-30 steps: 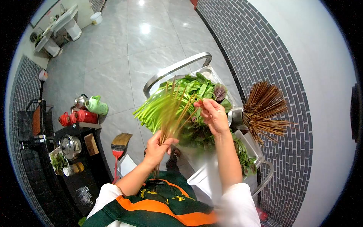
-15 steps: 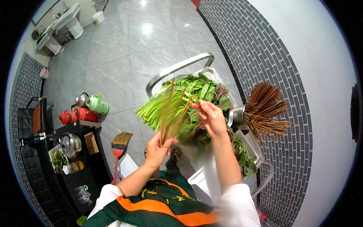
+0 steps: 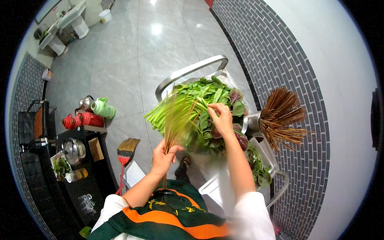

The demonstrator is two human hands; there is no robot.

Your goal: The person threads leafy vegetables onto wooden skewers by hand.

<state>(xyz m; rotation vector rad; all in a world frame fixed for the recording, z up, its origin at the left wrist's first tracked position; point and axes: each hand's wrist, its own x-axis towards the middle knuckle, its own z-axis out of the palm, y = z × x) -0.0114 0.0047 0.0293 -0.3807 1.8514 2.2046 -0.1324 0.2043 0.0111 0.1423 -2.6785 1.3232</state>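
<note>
My left hand (image 3: pixel 162 159) is closed around a bundle of long thin brown skewers (image 3: pixel 169 138), which fan upward and are blurred at their upper ends. Behind them lies a heap of long green vegetable stems (image 3: pixel 160 117). My right hand (image 3: pixel 222 119) is over the greens, thumb and fingers pinched together at the stems' right side; what they hold, if anything, is too small to make out. Leafy greens (image 3: pixel 218 95) and purple-green leaves (image 3: pixel 236 96) surround its fingertips.
The greens sit on a cart with a metal handle (image 3: pixel 190 72). A metal container (image 3: pixel 253 123) of brown skewers (image 3: pixel 282 118) stands beside the brick-patterned wall. Left are a black table (image 3: pixel 96 176), red thermoses (image 3: pixel 86 119), a green thermos (image 3: pixel 103 109) and a brush (image 3: pixel 127 151).
My right hand has moved slightly down and left, its fingers now closer together over the green stems. The left hand still grips the skewers, almost unmoved.
</note>
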